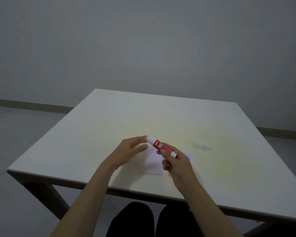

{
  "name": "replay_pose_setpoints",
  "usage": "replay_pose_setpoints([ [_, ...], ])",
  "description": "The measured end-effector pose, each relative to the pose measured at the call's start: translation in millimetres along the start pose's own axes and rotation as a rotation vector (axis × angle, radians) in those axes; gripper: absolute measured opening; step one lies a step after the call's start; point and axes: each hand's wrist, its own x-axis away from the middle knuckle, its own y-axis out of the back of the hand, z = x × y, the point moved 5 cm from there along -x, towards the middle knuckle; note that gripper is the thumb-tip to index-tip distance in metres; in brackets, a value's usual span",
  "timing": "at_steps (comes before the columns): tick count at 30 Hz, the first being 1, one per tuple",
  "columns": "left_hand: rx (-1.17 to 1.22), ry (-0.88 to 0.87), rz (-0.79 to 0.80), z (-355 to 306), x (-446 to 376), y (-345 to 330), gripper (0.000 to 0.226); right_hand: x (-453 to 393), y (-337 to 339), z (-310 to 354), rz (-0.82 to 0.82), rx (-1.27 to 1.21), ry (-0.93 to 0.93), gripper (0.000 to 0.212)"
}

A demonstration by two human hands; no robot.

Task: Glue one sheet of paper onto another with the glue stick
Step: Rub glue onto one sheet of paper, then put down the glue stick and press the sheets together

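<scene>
A person seated at a pale square counter (96,127) works over its near edge, dark-clad knees showing beneath it. The counter's left side and far half lie bare, with grey floor beyond the left edge and a plain wall behind. The left hand (130,151) hovers just above the surface with its grip apart, fingers loosely curved and fingertips close to the white end of the glue stick (161,146); whether they touch it cannot be told. The stick, a red tube with white lettering and white ends, is tilted with its upper end pointing up-left, held above a white paper sheet (154,165) lying flat near the counter's front edge. A second sheet edge (189,157) shows to the right behind the right hand (178,165), whose grip is clamped on the stick's lower end between thumb and fingers. Farther right, apart from the hands, a small white cap (205,146) stands on the counter, with open surface around it.
</scene>
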Motion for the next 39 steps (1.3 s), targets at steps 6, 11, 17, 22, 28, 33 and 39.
replay_pose_setpoints([
  [6,0.314,-0.006,-0.264,-29.4,3.1,-3.3,0.003,-6.8,-24.1,11.7,-0.014,0.171,0.146,0.03],
  [11,0.354,0.01,-0.42,-38.0,-13.8,31.1,0.002,-10.7,0.4,21.2,-0.167,0.469,0.256,0.043],
  [17,-0.056,0.071,-0.551,-33.3,-47.5,65.3,0.014,-8.5,46.1,21.6,-0.364,0.546,0.297,0.026],
  [22,-0.215,0.075,-0.557,-26.2,-62.8,57.3,0.012,-10.2,53.4,19.4,-0.384,0.579,0.309,0.024],
  [28,-0.242,0.113,-0.535,-12.7,-66.3,52.5,0.015,-9.3,45.8,21.2,-0.346,0.65,0.339,0.023],
  [33,-0.207,0.088,-0.526,-8.5,-60.6,47.3,0.019,-5.2,42.7,23.7,-0.321,0.712,0.337,0.02],
  [39,-0.223,0.098,-0.477,-4.6,-57.5,45.0,0.022,1.1,19.3,22.2,-0.167,0.909,0.342,0.019],
])
